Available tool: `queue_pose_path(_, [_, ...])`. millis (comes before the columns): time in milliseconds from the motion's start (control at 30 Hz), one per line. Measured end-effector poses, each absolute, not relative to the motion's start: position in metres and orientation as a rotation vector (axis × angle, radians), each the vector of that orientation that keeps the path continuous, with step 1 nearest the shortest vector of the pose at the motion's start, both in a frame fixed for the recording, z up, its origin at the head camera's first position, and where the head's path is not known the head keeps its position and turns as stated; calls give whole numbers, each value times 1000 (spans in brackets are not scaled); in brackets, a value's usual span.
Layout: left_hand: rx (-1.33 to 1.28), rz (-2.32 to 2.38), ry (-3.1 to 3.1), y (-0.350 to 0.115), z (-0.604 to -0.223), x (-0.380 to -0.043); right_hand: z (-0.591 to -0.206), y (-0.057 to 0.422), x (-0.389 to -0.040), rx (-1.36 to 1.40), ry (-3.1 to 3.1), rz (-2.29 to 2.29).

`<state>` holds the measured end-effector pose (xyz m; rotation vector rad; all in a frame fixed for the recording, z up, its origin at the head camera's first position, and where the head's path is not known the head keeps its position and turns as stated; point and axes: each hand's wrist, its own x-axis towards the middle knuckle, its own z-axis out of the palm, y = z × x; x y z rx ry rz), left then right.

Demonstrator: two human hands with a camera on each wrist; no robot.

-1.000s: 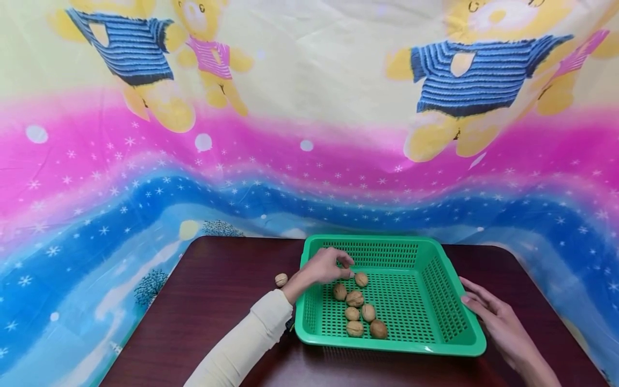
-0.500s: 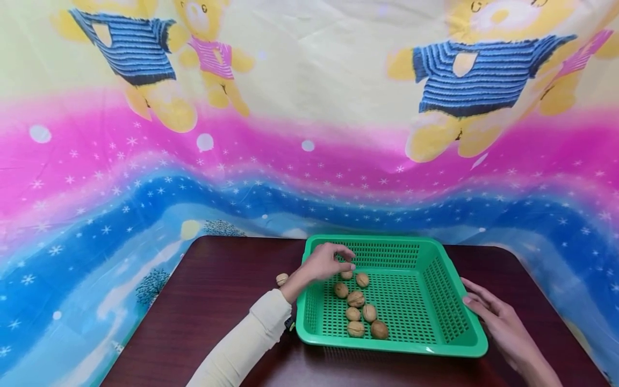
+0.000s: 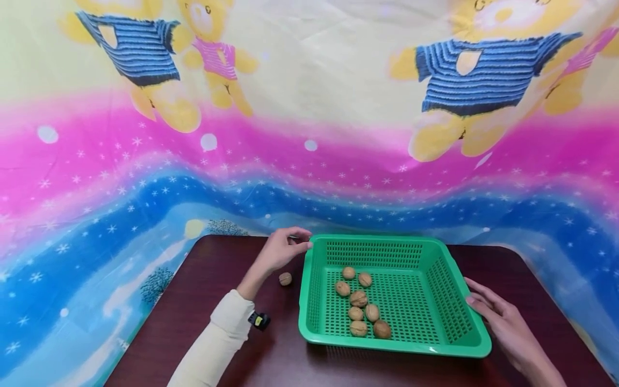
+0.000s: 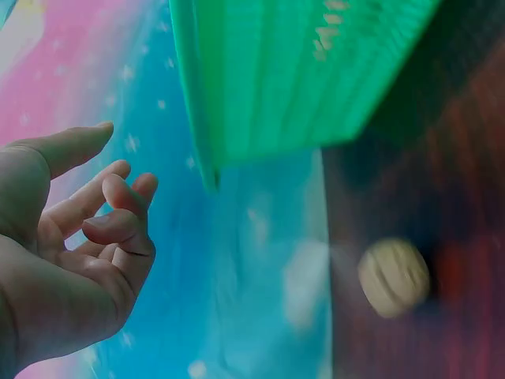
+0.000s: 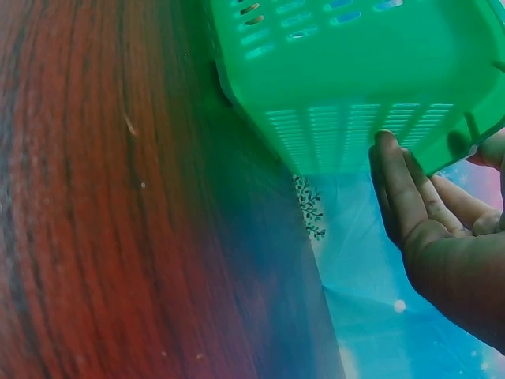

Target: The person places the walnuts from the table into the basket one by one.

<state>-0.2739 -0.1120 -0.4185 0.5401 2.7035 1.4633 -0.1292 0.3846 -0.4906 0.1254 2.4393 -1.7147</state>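
A green plastic basket (image 3: 416,346) with slotted walls sits on the table. Several walnuts (image 3: 359,299) lie on its floor, towards the left side. My left hand (image 3: 284,250) is raised beside the basket's far left corner, fingers loosely bent, nothing between them in the left wrist view. Below that hand, outside the basket, a single walnut (image 3: 285,279) rests on the table. At the right wall is my right hand (image 3: 505,322), its straight fingers (image 5: 406,189) against the outside of the basket and its thumb at the rim.
The dark reddish-brown table (image 3: 193,301) has rounded far corners. Behind it hangs a cloth backdrop (image 3: 309,183) printed with bears and snowflakes. A black device (image 3: 259,321) is strapped at my left wrist, beside the cream sleeve (image 3: 215,336).
My left hand has moved left out of the basket, over its rim, and one more walnut shows on the basket floor where it was. My right hand keeps its place at the right wall.
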Motion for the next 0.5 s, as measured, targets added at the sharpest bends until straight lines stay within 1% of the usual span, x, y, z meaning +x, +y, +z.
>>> queue_pose_path(233, [379,1388,2727,-144,-437,-272,-492,385,-128,144,2422,-1721])
queue_pose_path(500, [278,1280,2703,-163,-467,-272,-491,384,-132,110,2419,-1743])
